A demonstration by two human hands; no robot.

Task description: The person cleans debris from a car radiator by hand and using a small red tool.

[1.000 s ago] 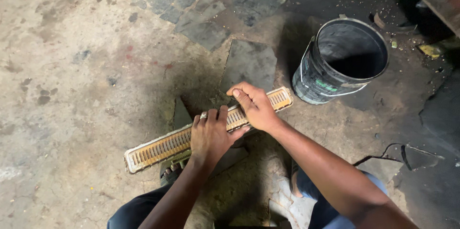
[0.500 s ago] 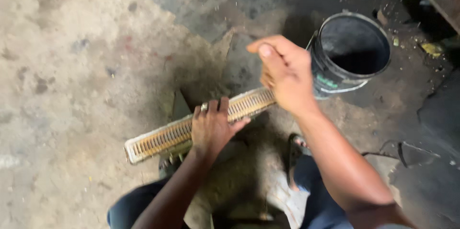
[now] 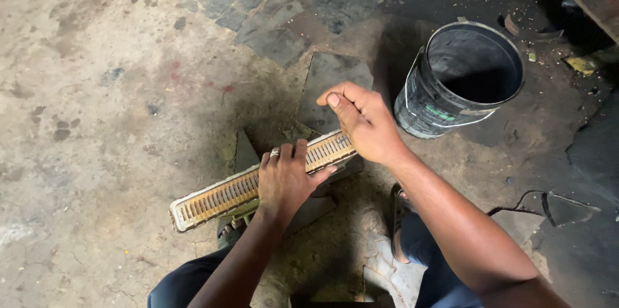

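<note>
The grille (image 3: 258, 185), a long, narrow, slotted metal strip, lies slantwise across the floor (image 3: 97, 89), its near end low at the left and its far end rising toward the right. The left hand (image 3: 284, 179) presses flat on its middle, fingers spread over the top edge, thumb toward the right; a ring (image 3: 275, 152) shows on one finger. The hand is laid on the strip, not wrapped around it. The right hand (image 3: 361, 121) is at the far end of the grille, fingers curled in with the thumb on top. Whether it clamps the strip or a small item cannot be told.

Open room: the floor left of and beyond the grille is bare, stained concrete. A darker stone patch (image 3: 335, 76) lies just beyond the hands. To the right the room narrows.

The bucket (image 3: 464, 76), dark and round, stands upright near the right hand and apart from the grille. Its mouth is open; the inside is in shadow, and contents cannot be made out. Scraps (image 3: 580, 63) lie on the floor beyond it. The person's knees and a sandal (image 3: 396, 198) sit under the arms.
</note>
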